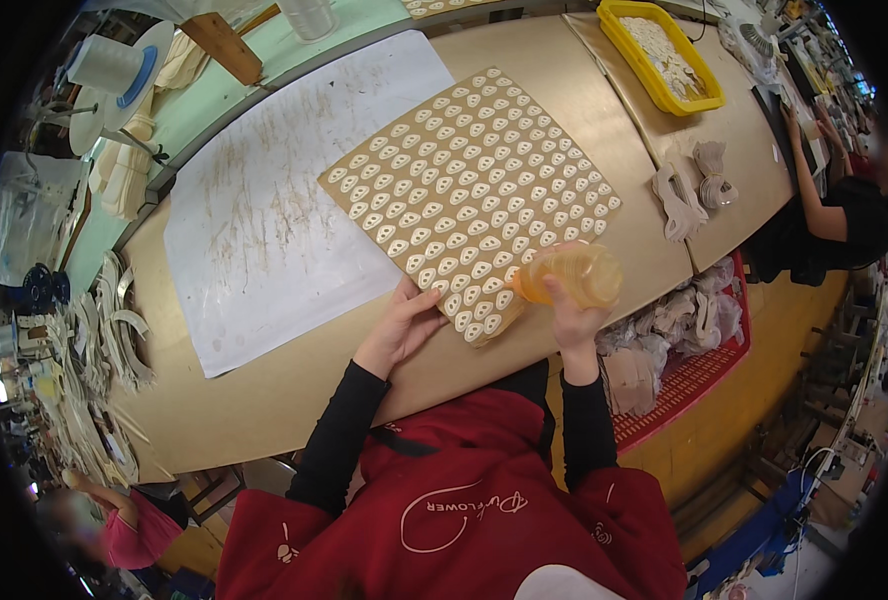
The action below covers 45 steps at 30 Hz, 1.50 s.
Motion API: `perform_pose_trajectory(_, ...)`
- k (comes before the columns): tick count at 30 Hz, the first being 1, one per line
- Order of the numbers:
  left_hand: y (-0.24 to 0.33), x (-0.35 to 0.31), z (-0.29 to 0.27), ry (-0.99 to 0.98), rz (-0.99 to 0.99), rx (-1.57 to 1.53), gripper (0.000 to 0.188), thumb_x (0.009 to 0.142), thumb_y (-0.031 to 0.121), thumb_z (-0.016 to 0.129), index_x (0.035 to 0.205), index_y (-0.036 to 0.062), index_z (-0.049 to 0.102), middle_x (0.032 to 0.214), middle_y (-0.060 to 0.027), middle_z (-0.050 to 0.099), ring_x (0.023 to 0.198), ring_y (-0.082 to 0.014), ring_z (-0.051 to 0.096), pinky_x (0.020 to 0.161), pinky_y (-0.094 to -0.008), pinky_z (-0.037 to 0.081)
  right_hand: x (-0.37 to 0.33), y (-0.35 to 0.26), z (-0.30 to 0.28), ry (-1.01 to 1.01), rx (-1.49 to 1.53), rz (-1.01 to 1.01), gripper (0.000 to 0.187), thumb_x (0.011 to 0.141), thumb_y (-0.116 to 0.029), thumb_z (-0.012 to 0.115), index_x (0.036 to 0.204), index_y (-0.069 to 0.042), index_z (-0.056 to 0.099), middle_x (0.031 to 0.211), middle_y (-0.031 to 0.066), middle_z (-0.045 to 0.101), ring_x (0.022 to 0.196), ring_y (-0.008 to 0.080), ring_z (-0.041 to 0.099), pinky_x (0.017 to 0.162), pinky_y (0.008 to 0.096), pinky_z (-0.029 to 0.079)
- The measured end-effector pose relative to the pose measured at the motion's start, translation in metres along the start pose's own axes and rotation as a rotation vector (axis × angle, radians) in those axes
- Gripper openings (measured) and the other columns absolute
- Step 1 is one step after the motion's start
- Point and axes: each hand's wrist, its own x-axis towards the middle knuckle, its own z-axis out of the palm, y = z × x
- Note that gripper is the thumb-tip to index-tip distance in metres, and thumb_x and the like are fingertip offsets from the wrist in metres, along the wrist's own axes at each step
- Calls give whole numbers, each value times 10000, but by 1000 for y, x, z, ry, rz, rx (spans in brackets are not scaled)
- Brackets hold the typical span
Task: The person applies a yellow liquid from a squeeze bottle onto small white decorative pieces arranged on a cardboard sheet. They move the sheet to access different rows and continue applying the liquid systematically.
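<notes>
A brown board point(459, 170) lies slantwise on the table, covered with rows of small white rounded pieces with dark marks in their middles. My left hand point(404, 325) is closed at the board's near left edge, its thumb on top and the other fingers curled below. In my right hand point(577, 318) is a translucent squeeze bottle point(592, 272) with amber liquid inside. It is tilted, its orange nozzle point(517, 283) pointing left at the pieces near the board's close corner. Whether the tip touches a piece I cannot tell.
A stained white sheet point(264, 210) lies left of the board. At the far right stands a yellow tray point(709, 100) of small white pieces, with strap bundles point(679, 205) nearer. A red basket point(664, 415) of bagged parts sits below the table edge. Another person's arm point(814, 200) is at right.
</notes>
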Motion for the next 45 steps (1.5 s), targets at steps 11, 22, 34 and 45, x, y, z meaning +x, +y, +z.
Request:
perform_pose_trajectory(11, 2, -1, 4, 5, 0, 1, 741, 895, 154, 652, 1494, 122, 215, 1465, -105, 391, 1337, -287, 415, 1062, -500, 396, -4, -1, 6, -75, 20, 2, 334, 785, -85, 802, 1043, 18, 617, 951, 88, 665, 849, 166, 645, 759, 299, 535)
perform_pose_trajectory(22, 1, -1, 3, -6, 4, 5, 754, 891, 162, 659, 1497, 129, 211, 1473, -97, 383, 1344, -283, 405, 1069, -500, 387, 1, 21, -18, 216, 124, 104, 333, 881, -133, 697, 1138, 8, 538, 1006, 83, 625, 906, 188, 624, 813, 314, 509)
perform_pose_trajectory(34, 1, -1, 3, -5, 5, 1, 745, 893, 156, 654, 1496, 133, 218, 1476, -97, 386, 1351, -280, 399, 1086, -498, 369, 2, 10, -16, 338, 251, 252, 312, 910, -153, 661, 1134, 20, 531, 986, 101, 619, 878, 195, 640, 788, 316, 516)
perform_pose_trajectory(45, 0, 0, 1, -6, 5, -7, 717, 899, 145, 646, 1487, 133, 236, 1465, -95, 399, 1343, -282, 410, 1082, -499, 374, -9, 14, -8, 130, -3, 20, 346, 928, -203, 629, 1153, 16, 484, 944, 152, 639, 888, 240, 632, 805, 340, 499)
